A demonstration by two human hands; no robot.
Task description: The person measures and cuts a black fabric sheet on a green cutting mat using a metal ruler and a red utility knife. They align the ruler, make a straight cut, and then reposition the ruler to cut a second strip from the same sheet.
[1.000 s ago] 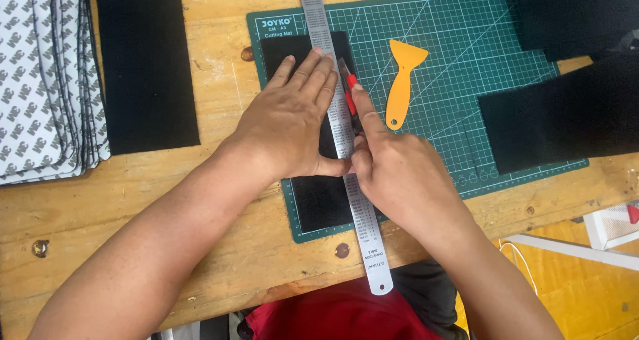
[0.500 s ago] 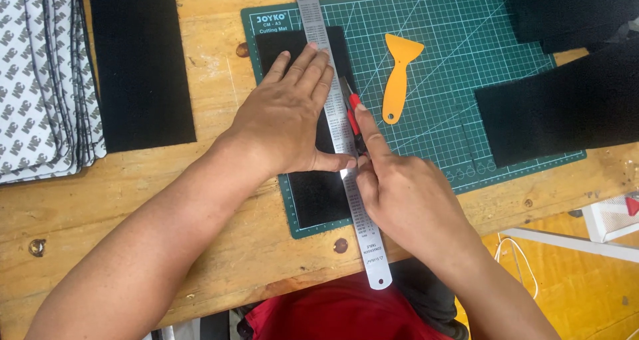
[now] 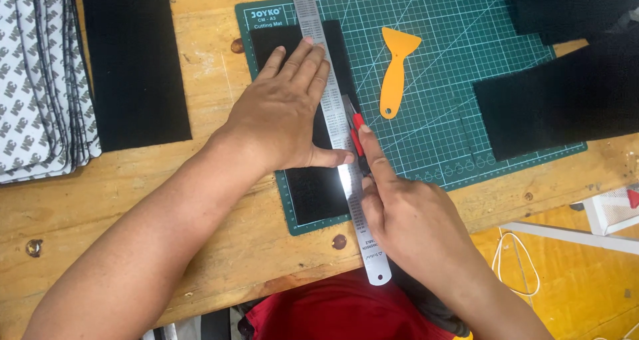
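Basically, black strip [image 3: 313, 187] lies on the green cutting mat [image 3: 439, 67], steel ruler [image 3: 333, 113] laid along it as cut guide. Left hand [image 3: 283, 113] spreads flat, pinning both. Right hand [image 3: 406, 213], grip clamped on red knife [image 3: 357, 132], blade tight against ruler edge. Orange scraper [image 3: 396, 70] parked nearby; wooden counter [image 3: 219, 247] underneath.

- On my feed, the left hand [image 3: 283, 117] is bare: no glove, ring or watch that I can make out.
- Its forearm is bare too, uncovered all the way to the near left corner of the view, with no sleeve showing.
- The right hand [image 3: 406, 220] is likewise ungloved, the wrist unadorned, the forearm uncovered to the near edge.
- Between the forearms, at the near edge, I see a red fabric garment [image 3: 339, 310] on the torso, with a dark grey cloth patch beside it to the right.
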